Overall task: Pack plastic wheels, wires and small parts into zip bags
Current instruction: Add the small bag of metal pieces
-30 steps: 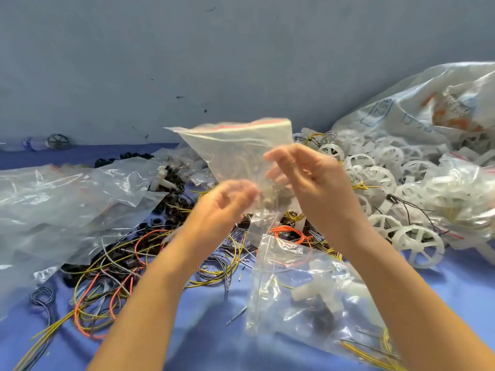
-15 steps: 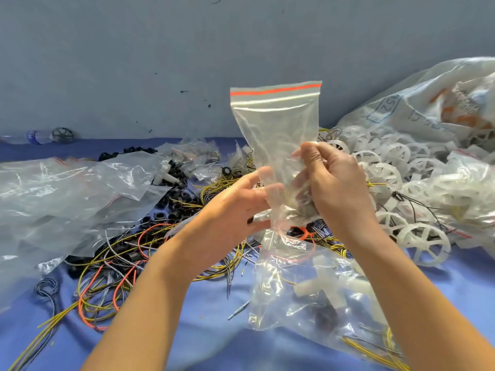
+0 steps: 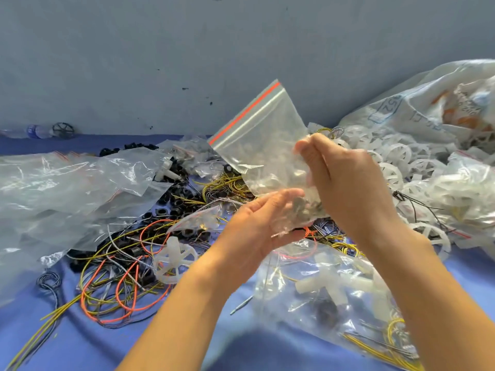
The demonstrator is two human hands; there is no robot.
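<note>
Zip bag (image 3: 263, 135), clear, red-striped seal, dark small parts (image 3: 302, 207) at bottom, gripped by left hand (image 3: 257, 223) and right hand (image 3: 345, 183).

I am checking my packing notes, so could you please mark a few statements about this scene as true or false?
1. The left hand and the right hand both hold the small zip bag. True.
2. The bag's seal stripe is blue. False: it is red.
3. A white wheel lies on the loose wires. True.
4. The pile of wheels lies on the person's left. False: it lies on the right.
</note>
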